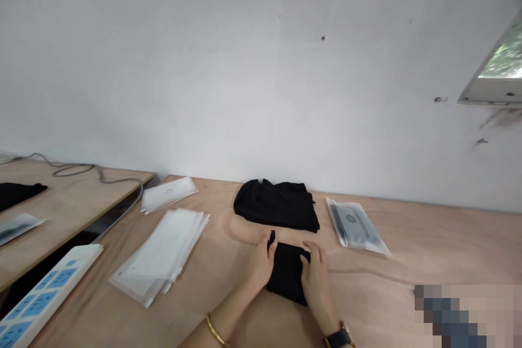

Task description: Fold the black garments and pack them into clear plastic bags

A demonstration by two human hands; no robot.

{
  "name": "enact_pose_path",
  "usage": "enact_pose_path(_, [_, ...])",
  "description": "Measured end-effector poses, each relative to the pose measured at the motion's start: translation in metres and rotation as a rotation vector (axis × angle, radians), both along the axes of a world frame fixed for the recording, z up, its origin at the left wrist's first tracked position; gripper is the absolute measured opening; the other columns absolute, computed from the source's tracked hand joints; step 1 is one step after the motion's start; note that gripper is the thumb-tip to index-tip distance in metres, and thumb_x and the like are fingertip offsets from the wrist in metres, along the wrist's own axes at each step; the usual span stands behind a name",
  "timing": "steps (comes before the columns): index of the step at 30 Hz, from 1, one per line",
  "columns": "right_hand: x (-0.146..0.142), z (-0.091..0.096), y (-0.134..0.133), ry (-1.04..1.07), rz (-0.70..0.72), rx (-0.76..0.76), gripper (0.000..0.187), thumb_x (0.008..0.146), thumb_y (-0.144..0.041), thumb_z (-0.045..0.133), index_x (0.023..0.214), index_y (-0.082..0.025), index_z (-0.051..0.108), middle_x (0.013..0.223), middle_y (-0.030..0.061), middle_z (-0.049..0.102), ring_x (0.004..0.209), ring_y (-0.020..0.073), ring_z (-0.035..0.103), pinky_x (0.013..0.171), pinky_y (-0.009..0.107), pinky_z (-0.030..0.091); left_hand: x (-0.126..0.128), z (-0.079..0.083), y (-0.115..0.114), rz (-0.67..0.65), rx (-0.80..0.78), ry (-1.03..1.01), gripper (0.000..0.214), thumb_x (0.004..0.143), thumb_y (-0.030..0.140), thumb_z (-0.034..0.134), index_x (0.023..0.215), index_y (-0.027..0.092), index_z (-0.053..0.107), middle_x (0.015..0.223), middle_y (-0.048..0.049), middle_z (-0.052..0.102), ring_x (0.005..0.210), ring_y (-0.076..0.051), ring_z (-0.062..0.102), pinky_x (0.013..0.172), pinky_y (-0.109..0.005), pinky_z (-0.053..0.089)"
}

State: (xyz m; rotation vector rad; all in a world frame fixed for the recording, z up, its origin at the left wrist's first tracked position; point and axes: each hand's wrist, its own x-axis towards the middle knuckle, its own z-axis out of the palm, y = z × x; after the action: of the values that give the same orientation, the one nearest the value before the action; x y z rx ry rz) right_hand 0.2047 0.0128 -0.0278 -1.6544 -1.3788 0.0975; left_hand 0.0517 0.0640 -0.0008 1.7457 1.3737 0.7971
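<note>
A black cloth folded into a small rectangle lies on the wooden table between my hands. My left hand grips its left edge, thumb on top, where a short black strip sticks up. On the opposite edge, my right hand has its fingers bent round the far right corner. The undersides of the fingers are hidden. Just beyond, a larger black garment lies loosely folded near the wall. To its right is a frosted zip bag with a dark item inside and printing on it.
Flat frosted zip bags are stacked at the left, with more bags behind them. A white power strip lies along the left edge. A grey cable crosses a neighbouring table, separated by a gap. A white wall rises behind.
</note>
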Motion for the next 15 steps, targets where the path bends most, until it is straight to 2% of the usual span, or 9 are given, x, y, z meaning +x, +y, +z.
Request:
enact_pose_path(4, [0.003,0.006,-0.001,-0.261,-0.024,-0.074,0.039,0.093,-0.036,0.034,0.122,-0.016,0.052,0.131,0.0178,0.049,0.121,0.0324,0.046,0.094,0.05,0.041,0.001,0.005,0.001,0.032,0.142,0.238,0.032,0.091,0.036,0.043,0.114,0.018,0.055,0.11,-0.0127,0.061,0.099,-0.029,0.058,0.083,-0.035,0.041])
enact_pose_path(8, [0.0,0.004,-0.009,-0.441,0.223,-0.221,0.055,0.09,-0.052,0.039,0.138,-0.024,0.04,0.143,0.0101,0.044,0.134,0.0319,0.032,0.106,0.06,0.025,0.0,0.007,0.007,0.023,0.21,0.406,0.029,0.09,0.033,0.044,0.11,0.017,0.059,0.11,-0.0123,0.057,0.099,-0.028,0.056,0.083,-0.036,0.04])
enact_pose_path(10, [-0.001,0.001,-0.01,-0.464,0.311,-0.317,0.062,0.089,-0.056,0.038,0.143,-0.026,0.032,0.147,0.0082,0.039,0.137,0.0318,0.029,0.107,0.063,0.022,-0.001,0.008,0.01,0.021,0.201,0.415,0.028,0.091,0.035,0.044,0.104,0.017,0.061,0.107,-0.012,0.058,0.098,-0.028,0.056,0.084,-0.037,0.04])
enact_pose_path(13, [-0.001,-0.005,-0.009,-0.436,0.334,-0.374,0.064,0.089,-0.057,0.036,0.144,-0.026,0.027,0.149,0.0077,0.033,0.138,0.0309,0.025,0.108,0.064,0.019,0.0,0.008,0.015,0.049,0.141,0.354,0.035,0.089,0.044,0.044,0.098,0.015,0.062,0.104,-0.0134,0.059,0.1,-0.03,0.055,0.087,-0.041,0.039])
enact_pose_path(15, [0.0,-0.008,-0.007,-0.385,0.347,-0.37,0.063,0.089,-0.056,0.038,0.143,-0.028,0.029,0.149,0.0072,0.033,0.139,0.0307,0.024,0.108,0.064,0.016,0.003,0.007,0.017,0.07,0.058,0.223,0.034,0.082,0.046,0.056,0.095,0.015,0.062,0.107,-0.0141,0.058,0.107,-0.032,0.052,0.094,-0.043,0.036])
